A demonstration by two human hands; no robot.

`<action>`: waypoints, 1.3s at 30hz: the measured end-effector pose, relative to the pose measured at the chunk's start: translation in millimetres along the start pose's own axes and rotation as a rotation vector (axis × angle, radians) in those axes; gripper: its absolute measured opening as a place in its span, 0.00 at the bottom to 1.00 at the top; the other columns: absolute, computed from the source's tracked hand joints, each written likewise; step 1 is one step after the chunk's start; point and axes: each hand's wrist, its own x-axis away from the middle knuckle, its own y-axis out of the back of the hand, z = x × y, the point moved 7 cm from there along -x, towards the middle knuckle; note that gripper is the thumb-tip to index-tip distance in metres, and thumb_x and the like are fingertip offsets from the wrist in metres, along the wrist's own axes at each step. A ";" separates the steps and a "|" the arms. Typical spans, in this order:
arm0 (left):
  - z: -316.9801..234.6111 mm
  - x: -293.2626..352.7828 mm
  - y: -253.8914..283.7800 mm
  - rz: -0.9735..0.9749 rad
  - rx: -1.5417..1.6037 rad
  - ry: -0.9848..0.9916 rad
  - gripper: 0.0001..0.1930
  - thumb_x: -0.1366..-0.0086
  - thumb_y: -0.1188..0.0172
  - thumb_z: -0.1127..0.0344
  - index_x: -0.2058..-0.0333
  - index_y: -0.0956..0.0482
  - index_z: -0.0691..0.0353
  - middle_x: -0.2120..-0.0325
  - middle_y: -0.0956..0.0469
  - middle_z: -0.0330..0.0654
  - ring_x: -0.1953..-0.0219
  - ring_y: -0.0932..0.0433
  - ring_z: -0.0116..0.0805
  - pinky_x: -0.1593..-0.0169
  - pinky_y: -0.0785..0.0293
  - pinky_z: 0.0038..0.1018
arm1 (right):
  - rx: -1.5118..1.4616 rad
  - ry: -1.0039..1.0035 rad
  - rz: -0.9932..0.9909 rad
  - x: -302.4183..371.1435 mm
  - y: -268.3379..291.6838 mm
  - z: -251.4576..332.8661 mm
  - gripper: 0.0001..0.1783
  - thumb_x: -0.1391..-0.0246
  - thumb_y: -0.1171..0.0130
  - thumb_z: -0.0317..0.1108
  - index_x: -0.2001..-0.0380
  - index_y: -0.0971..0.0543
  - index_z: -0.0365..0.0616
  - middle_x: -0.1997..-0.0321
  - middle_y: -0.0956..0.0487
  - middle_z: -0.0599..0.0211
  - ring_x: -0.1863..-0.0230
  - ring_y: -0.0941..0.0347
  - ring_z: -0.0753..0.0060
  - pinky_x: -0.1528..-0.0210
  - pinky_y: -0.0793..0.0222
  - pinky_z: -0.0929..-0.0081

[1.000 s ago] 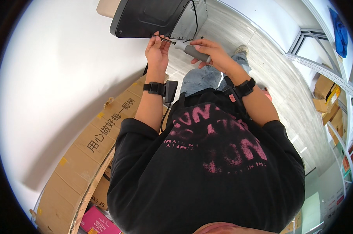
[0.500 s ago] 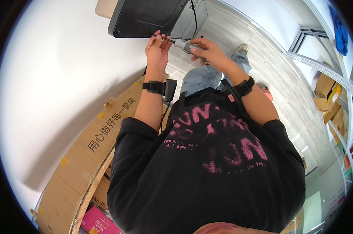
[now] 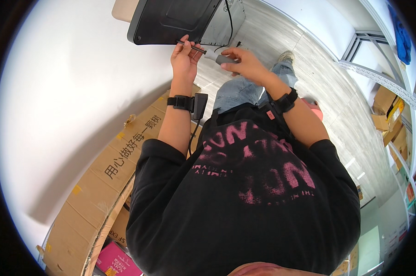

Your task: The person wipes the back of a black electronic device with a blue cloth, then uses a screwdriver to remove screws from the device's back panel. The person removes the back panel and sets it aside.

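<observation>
A grey screwdriver (image 3: 211,54), with a pale tapered nose and a darker handle, lies slanted in front of me. My right hand (image 3: 245,65) is closed round its handle. From the nose a thin black rod (image 3: 197,48) runs up to the left; whether it is a bit or a long screw I cannot tell. The fingers of my left hand (image 3: 185,57) pinch this rod along its length. Just beyond the left fingertips stands a black panel (image 3: 175,20) with rounded corners, a recessed middle and a small round hole near its lower left corner.
A long cardboard box (image 3: 97,184) stands along the white wall (image 3: 70,92) at my left, above a pink carton (image 3: 118,260). A black cable (image 3: 231,25) hangs beside the panel. Metal shelving (image 3: 373,73) with opened boxes (image 3: 385,103) is at the right.
My right fingers have closed in more on the handle, and the screwdriver has shifted slightly. My left hand keeps its pinch on the rod, almost unmoved.
</observation>
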 end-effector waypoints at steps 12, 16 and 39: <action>-3.2 3.4 -7.7 0.022 0.042 0.013 0.11 0.33 0.51 0.69 0.52 0.29 0.62 0.67 0.26 0.39 0.63 0.24 0.34 0.55 0.23 0.34 | 0.069 0.105 -0.046 5.4 1.2 7.0 0.25 0.54 0.38 0.27 0.49 0.29 0.46 0.59 0.29 0.67 0.66 0.32 0.79 0.74 0.33 0.81; -3.3 3.2 -4.0 -0.010 0.014 0.026 0.12 0.34 0.49 0.69 0.52 0.27 0.60 0.69 0.25 0.35 0.69 0.25 0.29 0.61 0.24 0.29 | 0.162 0.179 -0.097 1.4 3.5 4.7 0.26 0.61 0.36 0.27 0.53 0.28 0.44 0.55 0.29 0.61 0.60 0.29 0.65 0.57 0.30 0.70; 0.5 -5.2 1.6 0.094 0.044 -0.027 0.14 0.33 0.51 0.73 0.49 0.30 0.63 0.67 0.24 0.39 0.66 0.22 0.31 0.59 0.21 0.30 | -0.062 0.057 -0.039 -0.6 13.3 -0.7 0.18 0.49 0.40 0.35 0.54 0.26 0.45 0.64 0.24 0.72 0.70 0.27 0.82 0.77 0.37 0.82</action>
